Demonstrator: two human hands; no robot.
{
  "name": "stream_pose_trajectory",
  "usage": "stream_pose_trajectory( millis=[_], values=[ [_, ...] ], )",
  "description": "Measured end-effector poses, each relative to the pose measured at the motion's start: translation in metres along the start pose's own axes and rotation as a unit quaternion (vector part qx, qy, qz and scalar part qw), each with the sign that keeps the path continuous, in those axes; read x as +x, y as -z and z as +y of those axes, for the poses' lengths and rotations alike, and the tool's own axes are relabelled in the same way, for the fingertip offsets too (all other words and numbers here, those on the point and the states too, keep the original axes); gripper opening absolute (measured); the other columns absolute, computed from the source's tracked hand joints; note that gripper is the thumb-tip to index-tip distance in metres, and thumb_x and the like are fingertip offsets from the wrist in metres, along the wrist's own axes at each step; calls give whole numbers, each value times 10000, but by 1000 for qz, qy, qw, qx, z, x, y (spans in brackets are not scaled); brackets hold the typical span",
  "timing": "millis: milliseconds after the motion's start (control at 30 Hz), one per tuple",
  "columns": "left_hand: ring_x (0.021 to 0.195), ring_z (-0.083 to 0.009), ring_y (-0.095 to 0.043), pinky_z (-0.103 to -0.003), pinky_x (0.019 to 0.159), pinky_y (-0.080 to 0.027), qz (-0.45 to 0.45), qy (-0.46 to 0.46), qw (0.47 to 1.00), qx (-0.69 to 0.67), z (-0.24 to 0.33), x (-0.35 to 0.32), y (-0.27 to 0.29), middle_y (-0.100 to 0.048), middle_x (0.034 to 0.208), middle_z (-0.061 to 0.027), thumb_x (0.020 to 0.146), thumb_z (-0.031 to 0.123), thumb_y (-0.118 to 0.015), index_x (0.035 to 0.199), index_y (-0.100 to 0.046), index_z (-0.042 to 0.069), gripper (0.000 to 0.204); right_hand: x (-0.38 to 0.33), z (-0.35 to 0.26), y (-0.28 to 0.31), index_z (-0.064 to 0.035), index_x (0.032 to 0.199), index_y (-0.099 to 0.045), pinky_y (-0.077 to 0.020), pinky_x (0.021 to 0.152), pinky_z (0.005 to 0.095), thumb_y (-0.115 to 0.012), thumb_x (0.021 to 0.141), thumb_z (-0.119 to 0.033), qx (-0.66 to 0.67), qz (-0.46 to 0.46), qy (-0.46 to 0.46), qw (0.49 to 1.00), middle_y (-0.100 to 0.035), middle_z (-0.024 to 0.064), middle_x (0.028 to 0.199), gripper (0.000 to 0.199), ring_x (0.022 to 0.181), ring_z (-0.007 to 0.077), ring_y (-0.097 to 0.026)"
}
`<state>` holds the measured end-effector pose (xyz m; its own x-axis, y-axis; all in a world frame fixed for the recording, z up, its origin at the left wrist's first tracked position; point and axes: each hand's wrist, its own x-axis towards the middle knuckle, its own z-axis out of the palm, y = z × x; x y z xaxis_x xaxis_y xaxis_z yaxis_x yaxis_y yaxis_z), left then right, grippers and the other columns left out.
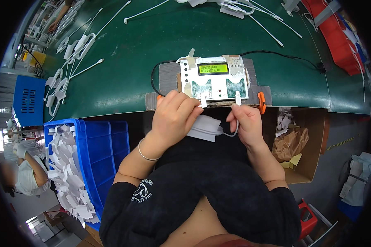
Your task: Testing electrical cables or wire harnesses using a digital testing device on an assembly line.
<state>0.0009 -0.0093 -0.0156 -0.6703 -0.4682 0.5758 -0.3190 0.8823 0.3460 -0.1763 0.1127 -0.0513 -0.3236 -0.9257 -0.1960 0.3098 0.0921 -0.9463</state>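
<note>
My left hand (pixel 174 117) grips one white plug end of a short white cable (pixel 231 133) at the left socket of a small tester box (pixel 213 78) with a lit green screen. The fingers of my right hand (pixel 245 119) pinch the other plug at the box's right socket. A folded white paper sleeve (pixel 204 127) hangs under my left hand, around the cable's middle. The tester sits on a cardboard pad (pixel 169 76) at the near edge of the green belt (pixel 152 37).
Loose white cables (pixel 76 53) lie on the green belt at left and at the top. A blue crate (pixel 99 144) of white paper sleeves stands at my lower left, a cardboard box (pixel 301 144) with brown paper at my right. Another person (pixel 27 173) sits far left.
</note>
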Motion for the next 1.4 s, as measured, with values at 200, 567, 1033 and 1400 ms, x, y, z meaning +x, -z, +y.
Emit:
stream_pose_trajectory(
  millis=[200, 567, 1033, 1400],
  values=[
    [667, -221, -561, -320, 586, -406, -295, -85, 916, -259, -3, -13, 39, -544, 702, -32, 743, 173, -685, 783, -597, 98, 122, 4, -21, 13, -5, 644, -621, -340, 411, 195, -568, 906, -179, -103, -62, -41, 992, -530, 6, 497, 319, 405, 60, -454],
    [1153, -277, -519, -330, 935, -434, 247, 49, 734, -631, -93, -1, 99, -351, 1413, -181, 881, 153, -557, 1372, -322, 14, 562, 32, -97, 102, 10, 1081, -497, -422, 623, 183, -390, 991, -260, 226, -87, 225, 944, -622, 110, 956, 304, 620, 58, -499],
    [1253, -348, -406, -420, 1007, -365, -44, 239, 941, 236, -155, -25, 48, -513, 1290, -130, 864, 198, -564, 1192, -568, 70, 352, 57, -35, 65, 36, 1068, -625, -484, 729, 234, -546, 906, -59, -313, 206, 233, 897, -661, 88, 894, 204, 779, 112, -596],
    [1172, -297, -467, -371, 991, -381, -300, 48, 952, -41, -166, 116, -6, -508, 1262, -116, 845, 132, -566, 1226, -544, 100, 382, 53, -35, 63, 27, 1041, -636, -474, 696, 218, -559, 900, -69, -358, 203, 246, 877, -658, 82, 863, 186, 749, 104, -588]
  ],
)
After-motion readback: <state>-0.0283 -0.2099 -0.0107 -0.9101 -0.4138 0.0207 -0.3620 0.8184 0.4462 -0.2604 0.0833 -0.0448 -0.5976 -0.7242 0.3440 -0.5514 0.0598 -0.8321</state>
